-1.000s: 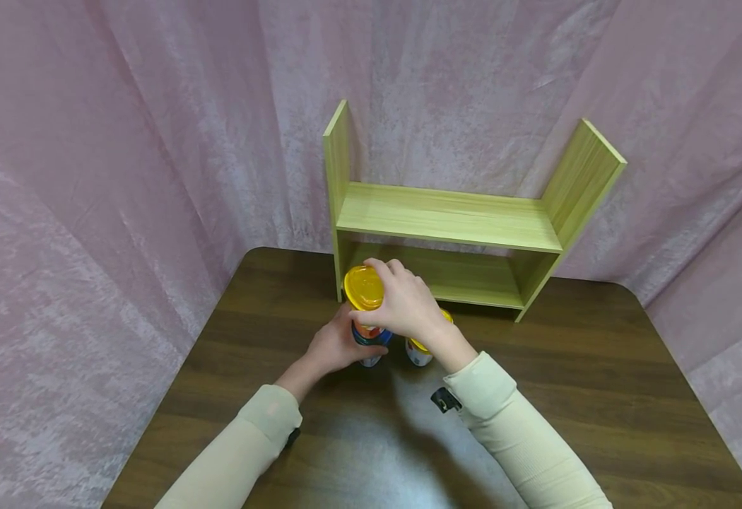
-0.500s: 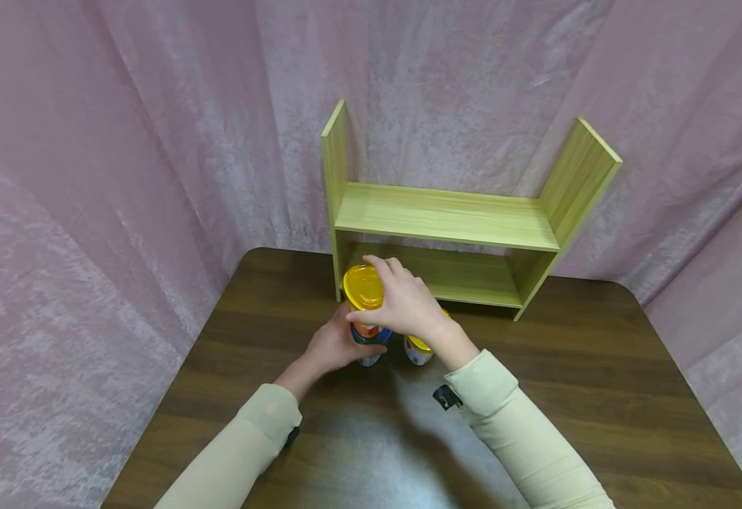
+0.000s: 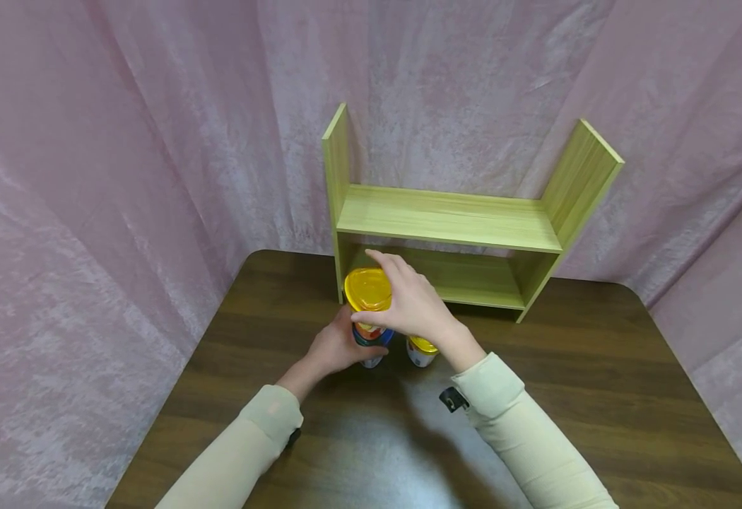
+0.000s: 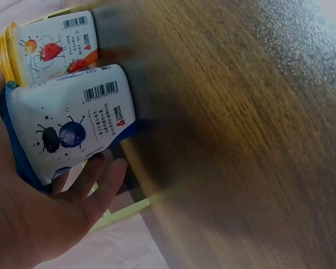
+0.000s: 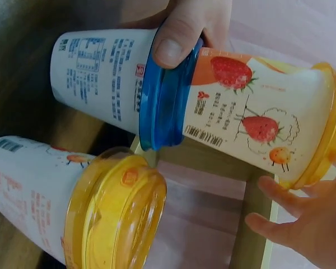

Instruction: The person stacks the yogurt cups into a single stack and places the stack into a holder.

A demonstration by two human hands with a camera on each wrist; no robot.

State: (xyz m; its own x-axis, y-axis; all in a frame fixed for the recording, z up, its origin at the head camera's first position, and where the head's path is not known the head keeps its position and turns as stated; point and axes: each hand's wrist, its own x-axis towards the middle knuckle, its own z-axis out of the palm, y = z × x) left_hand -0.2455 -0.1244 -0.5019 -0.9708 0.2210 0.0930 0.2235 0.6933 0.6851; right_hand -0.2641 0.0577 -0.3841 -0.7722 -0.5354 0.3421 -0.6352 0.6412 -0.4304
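The stack stood upright on the counter, just in front of the left end of the green shelf unit. It consisted of two cups: the lower cup, white with a blue lid and a blueberry print, and the upper cup, white with a yellow lid and a strawberry print, seated on that blue lid. The long axes of both cups ran in one vertical line.

The left hand gripped the lower cup from the near left side. Its fingers were curled round the cup wall, and the thumb pressed on the blue lid rim. The right hand covered the upper cup from the right. Its fingers were loosely spread about the yellow lid; the fingertips lay at or just beside the lid rim. Whether they actually clamped the cup could not be determined from these views.

A third cup, also yellow-lidded, stood upright on the counter just to the right of the stack, directly below the right wrist and apart from the lower cup.

The controlling relation was vertical. The upper cup lay directly under the right palm and in line with the lower cup. The right hand was nearer the upper cup; the left hand was nearer the base.
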